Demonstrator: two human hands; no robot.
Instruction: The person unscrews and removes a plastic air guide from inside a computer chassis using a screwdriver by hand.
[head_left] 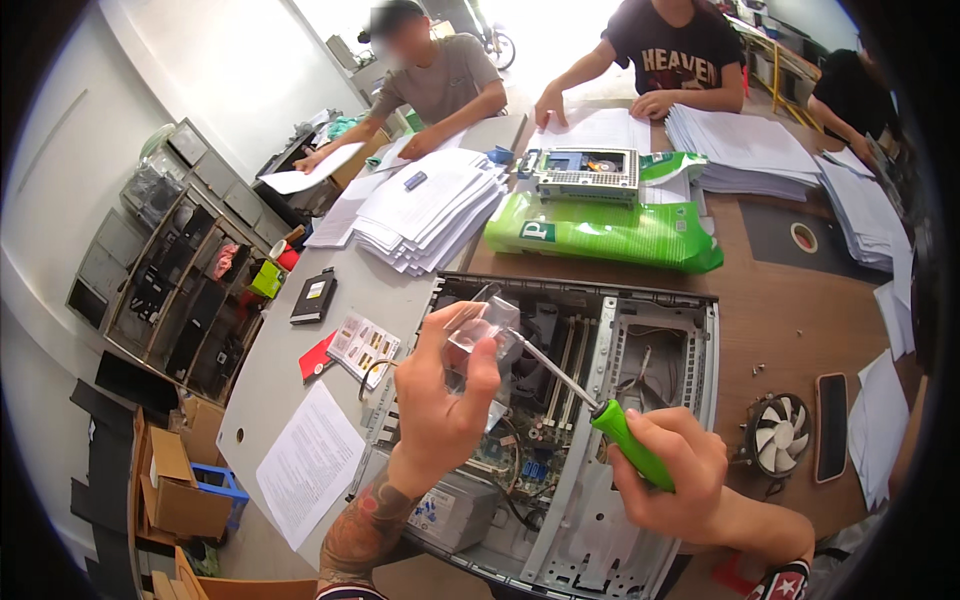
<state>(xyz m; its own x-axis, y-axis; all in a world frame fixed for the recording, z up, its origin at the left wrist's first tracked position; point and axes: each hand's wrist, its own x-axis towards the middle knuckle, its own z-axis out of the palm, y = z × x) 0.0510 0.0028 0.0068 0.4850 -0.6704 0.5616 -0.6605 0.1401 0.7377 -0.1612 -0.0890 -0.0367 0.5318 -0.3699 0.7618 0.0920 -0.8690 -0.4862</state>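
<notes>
Our left hand (440, 395) is closed around a small clear plastic part (480, 325), holding it up above the open computer case (560, 420). Our right hand (665, 470) grips the green handle of a screwdriver (600, 410), whose shaft slants up and left so that the tip meets the clear part. We judge that we are working a screw or clip on this part, off the board rather than in it. The next move calls for a steady left hold and the tip kept seated, since the part looks slippery and light.

The case lies on its side at the near edge of the table (780, 310), its board and memory slots showing. Just beside it to the right rests a loose cooling fan (778, 432), then a dark phone (831, 425). Beyond the case lie a green packet (610, 232) and stacks of paper (430, 205), where other people sit at the far edge.
</notes>
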